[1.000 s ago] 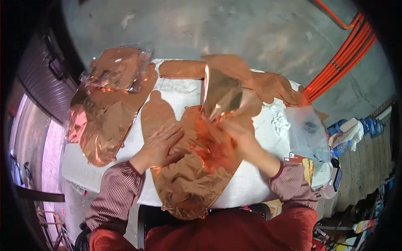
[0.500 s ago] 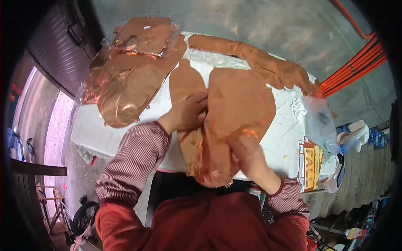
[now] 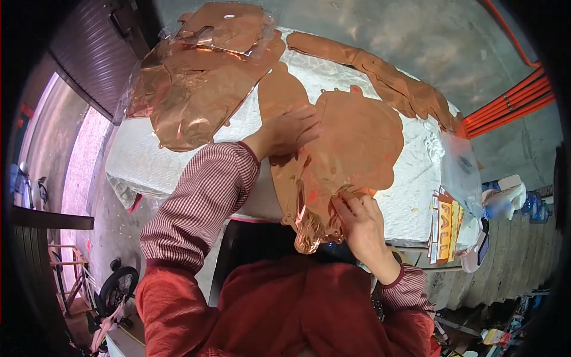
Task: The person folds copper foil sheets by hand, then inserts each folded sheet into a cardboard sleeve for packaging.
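Note:
A flat, uninflated copper-coloured foil balloon (image 3: 363,140) with small tabs along its rim lies in front of me, its crumpled lower end hanging over the near table edge. My left hand (image 3: 288,131) rests on its left part, fingers stretched out and pressing down flat. Near the lower right of the sheet, my right hand (image 3: 364,229) has its bent fingers closed on the foil; the thumb is mostly hidden. A rounded lobe of copper foil (image 3: 282,89) reaches out beyond my left hand.
More copper foil balloons (image 3: 196,107) lie at the table's left, with a clear plastic packet (image 3: 229,30) on top. A long folded copper foil piece (image 3: 380,71) runs along the far edge. Cards lettered FALL (image 3: 445,229) and a clear plastic bag (image 3: 461,166) are at right.
The view has shifted, so the table sits higher. The balloon's upper part now lies spread wider to the right, its tabbed top edge showing. My left hand's fingers have straightened out.

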